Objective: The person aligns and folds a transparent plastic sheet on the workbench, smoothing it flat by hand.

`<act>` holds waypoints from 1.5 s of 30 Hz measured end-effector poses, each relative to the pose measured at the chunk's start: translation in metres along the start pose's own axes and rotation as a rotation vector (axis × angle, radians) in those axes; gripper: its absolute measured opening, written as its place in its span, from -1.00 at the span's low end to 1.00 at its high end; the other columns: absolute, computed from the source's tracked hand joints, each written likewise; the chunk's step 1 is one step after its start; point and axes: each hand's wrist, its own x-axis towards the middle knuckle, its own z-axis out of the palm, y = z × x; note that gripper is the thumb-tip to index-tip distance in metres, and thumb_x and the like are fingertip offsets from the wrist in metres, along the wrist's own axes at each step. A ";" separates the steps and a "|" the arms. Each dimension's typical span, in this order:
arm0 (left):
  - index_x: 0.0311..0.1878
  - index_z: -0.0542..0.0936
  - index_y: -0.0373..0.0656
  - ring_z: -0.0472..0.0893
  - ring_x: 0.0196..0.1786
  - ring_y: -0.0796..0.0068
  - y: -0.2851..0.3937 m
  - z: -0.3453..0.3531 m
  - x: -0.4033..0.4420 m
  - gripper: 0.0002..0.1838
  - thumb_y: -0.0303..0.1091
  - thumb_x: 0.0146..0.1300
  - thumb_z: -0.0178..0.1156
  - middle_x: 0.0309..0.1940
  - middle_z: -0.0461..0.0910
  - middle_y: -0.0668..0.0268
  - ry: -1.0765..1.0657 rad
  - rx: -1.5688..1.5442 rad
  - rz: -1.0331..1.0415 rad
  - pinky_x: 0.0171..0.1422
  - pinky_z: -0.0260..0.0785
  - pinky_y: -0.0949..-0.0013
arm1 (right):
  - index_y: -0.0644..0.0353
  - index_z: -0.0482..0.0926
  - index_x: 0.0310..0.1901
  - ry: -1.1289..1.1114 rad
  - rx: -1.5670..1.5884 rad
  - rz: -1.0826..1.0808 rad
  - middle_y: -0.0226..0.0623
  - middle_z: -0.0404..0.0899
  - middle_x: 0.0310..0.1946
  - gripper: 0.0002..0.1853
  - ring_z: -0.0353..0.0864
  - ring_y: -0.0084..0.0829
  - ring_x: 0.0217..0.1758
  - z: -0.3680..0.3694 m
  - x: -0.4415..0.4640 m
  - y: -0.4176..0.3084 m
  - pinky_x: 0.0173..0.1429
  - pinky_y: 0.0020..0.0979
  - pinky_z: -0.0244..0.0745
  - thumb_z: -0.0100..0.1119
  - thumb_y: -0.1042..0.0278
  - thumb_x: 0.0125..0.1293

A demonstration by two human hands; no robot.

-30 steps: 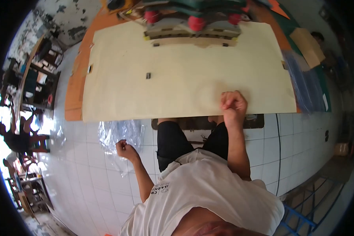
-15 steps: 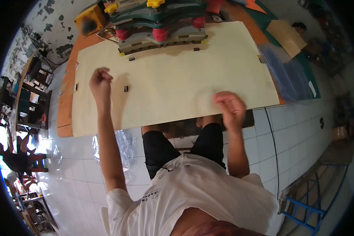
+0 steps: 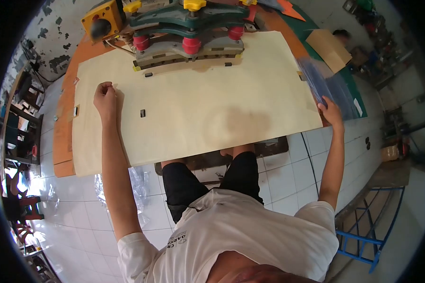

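Observation:
My left hand (image 3: 105, 98) is over the left part of a cream board (image 3: 189, 108), its fingers curled together. Whether something small is pinched in them is hidden. To its right, a small dark block (image 3: 143, 113) sits on the board. At the right end of the table, my right hand (image 3: 332, 112) has its thumb and fingers closed at the near edge of a stack of clear plastic sheets (image 3: 337, 94). The sheets lie flat beside the board.
A green press head (image 3: 165, 21) with red and yellow knobs stands at the back, and a yellow switch box (image 3: 101, 21) left of it. Small dark stops (image 3: 149, 75) lie before it. A brown cardboard piece (image 3: 329, 49) lies back right. A blue metal rack (image 3: 368, 240) stands on the floor.
My right hand has moved right, from above the board's front to the plastic sheets. My left hand stays over the board's left part, its fingers drawn closer together. The view has shifted slightly.

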 end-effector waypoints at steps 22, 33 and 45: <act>-0.17 0.66 -0.29 0.56 -0.32 0.60 -0.003 0.001 0.002 -0.82 -0.47 0.21 0.14 -0.38 0.64 0.32 -0.036 0.033 0.042 -0.17 0.42 0.50 | 0.41 0.66 -0.24 -0.054 -0.237 -0.153 0.22 0.62 -0.11 -0.81 0.61 0.17 0.03 -0.018 0.017 -0.020 0.08 0.00 0.54 0.23 0.55 0.08; -0.22 0.69 -0.27 0.65 -0.25 0.45 0.008 0.001 -0.002 -0.81 -0.44 0.18 0.13 -0.34 0.70 0.22 -0.027 0.023 -0.038 -0.03 0.48 0.40 | 0.44 0.64 -0.11 -0.055 -0.291 -0.161 0.22 0.64 -0.12 -0.71 0.61 0.14 0.05 -0.015 0.026 -0.028 0.15 -0.06 0.53 0.23 0.48 0.12; -0.22 0.69 -0.25 0.65 -0.26 0.47 0.012 0.002 -0.003 -0.80 -0.44 0.18 0.12 -0.37 0.69 0.23 -0.026 0.035 -0.030 -0.05 0.47 0.42 | 0.38 0.68 -0.20 -0.109 -0.320 -0.126 0.23 0.63 -0.20 -0.64 0.64 0.17 -0.08 -0.014 0.057 -0.037 0.00 0.01 0.56 0.22 0.14 0.30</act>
